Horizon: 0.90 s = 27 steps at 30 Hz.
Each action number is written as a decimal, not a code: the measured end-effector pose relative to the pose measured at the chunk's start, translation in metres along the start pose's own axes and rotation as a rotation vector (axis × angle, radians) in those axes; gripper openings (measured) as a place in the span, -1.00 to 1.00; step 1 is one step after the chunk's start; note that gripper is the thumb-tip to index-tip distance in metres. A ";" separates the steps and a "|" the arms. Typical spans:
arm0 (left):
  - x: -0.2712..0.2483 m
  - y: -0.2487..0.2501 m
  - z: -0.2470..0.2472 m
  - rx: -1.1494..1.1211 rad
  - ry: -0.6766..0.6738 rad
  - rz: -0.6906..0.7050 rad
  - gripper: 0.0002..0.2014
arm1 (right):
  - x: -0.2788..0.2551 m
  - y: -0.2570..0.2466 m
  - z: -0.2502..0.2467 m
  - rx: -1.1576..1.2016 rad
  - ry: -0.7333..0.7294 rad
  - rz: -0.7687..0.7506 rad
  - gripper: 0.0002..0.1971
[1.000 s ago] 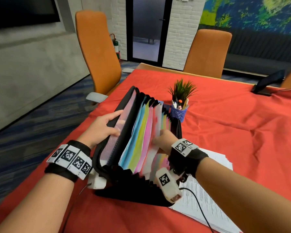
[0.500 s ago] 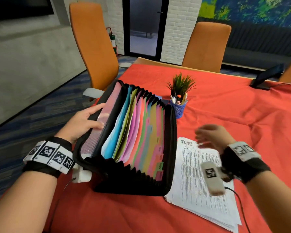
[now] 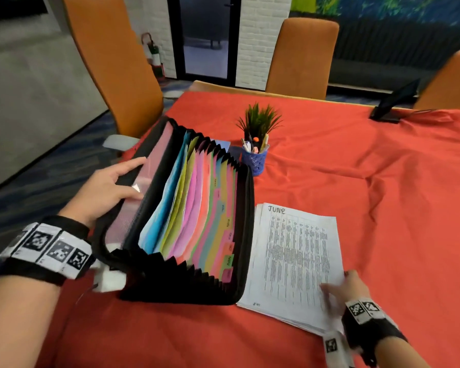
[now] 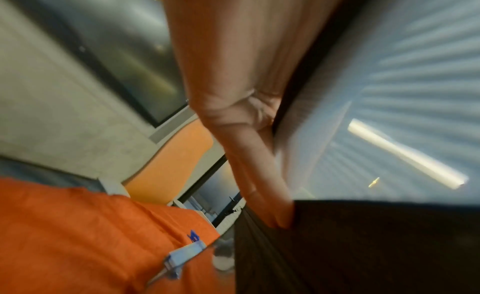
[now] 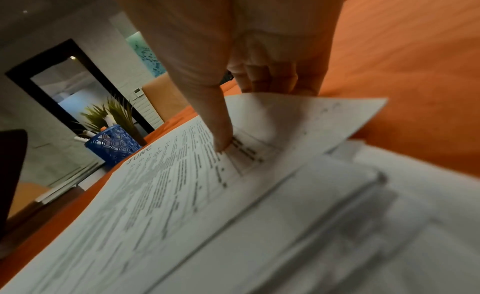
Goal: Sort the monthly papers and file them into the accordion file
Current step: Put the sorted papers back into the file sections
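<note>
Head view: the JUNE sheet (image 3: 295, 251) tops the paper stack (image 3: 284, 312), just right of the accordion file (image 3: 197, 208), long axis running near to far. Right hand (image 3: 340, 290) pinches its near right corner, thumb above, fingers beneath. Left hand (image 3: 109, 187) clasps the file's left cover, holding the pockets apart.

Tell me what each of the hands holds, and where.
Left hand grips the accordion file by its front flap's edge. Right hand pinches the near right corner of the top JUNE sheet.
</note>
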<state>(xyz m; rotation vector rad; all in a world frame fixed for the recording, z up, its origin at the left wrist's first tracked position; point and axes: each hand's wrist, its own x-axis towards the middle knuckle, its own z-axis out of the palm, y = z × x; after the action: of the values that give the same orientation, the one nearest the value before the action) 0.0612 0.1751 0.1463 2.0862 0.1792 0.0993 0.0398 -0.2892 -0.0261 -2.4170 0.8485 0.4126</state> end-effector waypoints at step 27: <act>-0.003 0.034 0.001 0.925 0.088 0.088 -0.19 | 0.002 0.007 -0.011 0.045 -0.015 -0.147 -0.86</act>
<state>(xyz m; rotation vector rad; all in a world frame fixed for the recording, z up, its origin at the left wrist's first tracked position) 0.0613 0.1574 0.1757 3.0157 0.2098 0.1862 0.0384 -0.3009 -0.0212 -2.4122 0.6613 0.3503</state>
